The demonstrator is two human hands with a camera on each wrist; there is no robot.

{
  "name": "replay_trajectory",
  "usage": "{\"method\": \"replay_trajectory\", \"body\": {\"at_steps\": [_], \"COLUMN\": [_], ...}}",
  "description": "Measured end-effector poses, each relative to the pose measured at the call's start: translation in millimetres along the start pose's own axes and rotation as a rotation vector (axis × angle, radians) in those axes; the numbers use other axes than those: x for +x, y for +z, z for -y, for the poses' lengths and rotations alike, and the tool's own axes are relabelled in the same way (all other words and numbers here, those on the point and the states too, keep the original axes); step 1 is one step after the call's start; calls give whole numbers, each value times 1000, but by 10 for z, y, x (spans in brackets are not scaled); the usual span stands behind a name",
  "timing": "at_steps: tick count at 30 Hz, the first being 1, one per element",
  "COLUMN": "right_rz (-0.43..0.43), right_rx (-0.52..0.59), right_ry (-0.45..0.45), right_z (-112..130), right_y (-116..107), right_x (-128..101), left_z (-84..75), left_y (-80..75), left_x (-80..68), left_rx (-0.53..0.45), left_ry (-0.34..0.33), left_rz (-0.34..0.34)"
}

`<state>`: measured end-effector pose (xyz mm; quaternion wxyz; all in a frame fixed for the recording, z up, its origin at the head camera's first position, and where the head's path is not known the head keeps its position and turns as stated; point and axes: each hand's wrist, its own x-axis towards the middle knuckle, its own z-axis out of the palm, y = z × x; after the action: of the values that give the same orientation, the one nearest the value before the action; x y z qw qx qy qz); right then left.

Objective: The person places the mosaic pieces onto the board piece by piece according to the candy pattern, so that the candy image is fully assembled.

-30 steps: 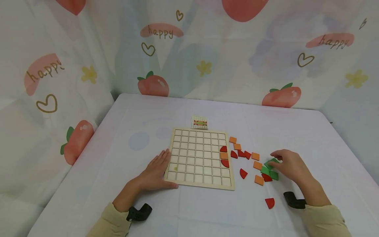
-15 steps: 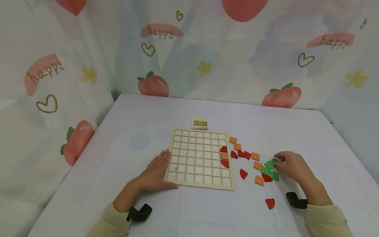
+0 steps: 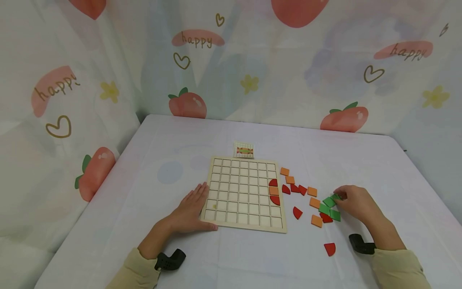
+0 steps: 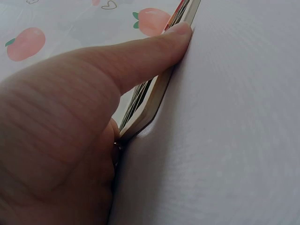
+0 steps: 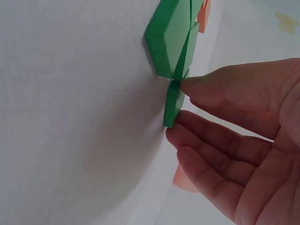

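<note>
The right hand's grip (image 3: 355, 203) was clamped on a thin, flat green square tile (image 5: 173, 105), which sat between the thumb and the curled fingertips. Just beyond the thumb, close against that piece, lay other green square tiles (image 3: 324, 209) on the white-covered bench (image 3: 252, 261); whether the pinched one also touched the cloth could not be told. Orange square tiles (image 3: 315, 203) and red quarter-round pieces (image 3: 297, 212) lay farther left. The left hand (image 3: 189, 210) was unclenched, straight fingers along the left edge of a pale wooden grid board (image 3: 232, 196), thumb touching its near edge.
</note>
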<state>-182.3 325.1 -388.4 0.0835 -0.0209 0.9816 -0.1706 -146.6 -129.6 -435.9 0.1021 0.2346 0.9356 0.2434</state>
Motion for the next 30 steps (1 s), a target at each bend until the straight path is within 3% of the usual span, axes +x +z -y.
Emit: {"method": "replay_trajectory", "body": {"at_steps": [16, 30], "right_rz": [20, 55], "right_rx": [-9, 39], "right_ry": [-4, -27], "right_z": [-20, 150], "right_y": [-1, -74], "right_x": [19, 96], "left_z": [-15, -16], "left_y": [-12, -19], "left_x": [-11, -12], "left_rx": [-11, -8], "left_ry": [-3, -5], "left_rz": [6, 10]}}
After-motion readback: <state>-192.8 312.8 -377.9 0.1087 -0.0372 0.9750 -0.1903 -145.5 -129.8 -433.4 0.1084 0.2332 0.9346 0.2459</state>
